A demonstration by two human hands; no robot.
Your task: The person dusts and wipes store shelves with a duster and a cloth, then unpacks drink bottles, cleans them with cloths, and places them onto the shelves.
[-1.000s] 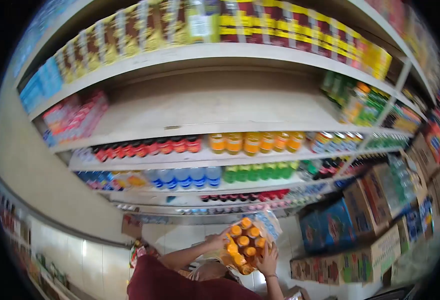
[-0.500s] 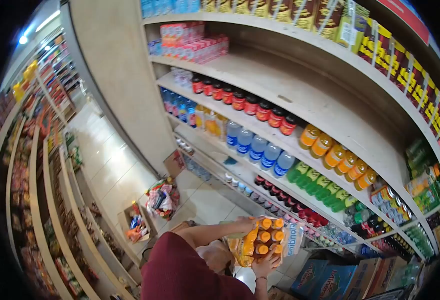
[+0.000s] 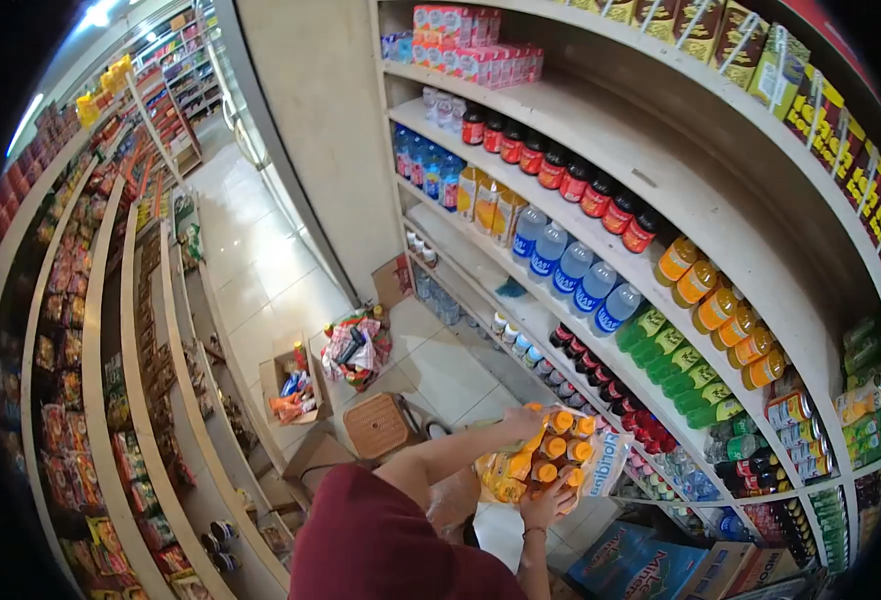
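One left grip point(image 3: 524, 424) and one right grip point(image 3: 549, 504) hold one bottle pack point(image 3: 557, 449).

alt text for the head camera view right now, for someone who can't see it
A person in a maroon top holds a plastic-wrapped pack of orange-capped bottles with the left hand and right hand, beside shelves stocked with bottled drinks. A brown stool stands on the tiled floor.

Shelf unit point(image 3: 651, 150) ahead of me, ref blue-labelled bottles point(image 3: 573, 270): green bottles point(image 3: 677, 368) just right, same shelf; red-labelled bottles point(image 3: 574, 183) one shelf up. Floor point(image 3: 441, 365), below and left of ref: brown stool point(image 3: 378, 425), open box point(image 3: 271, 378).
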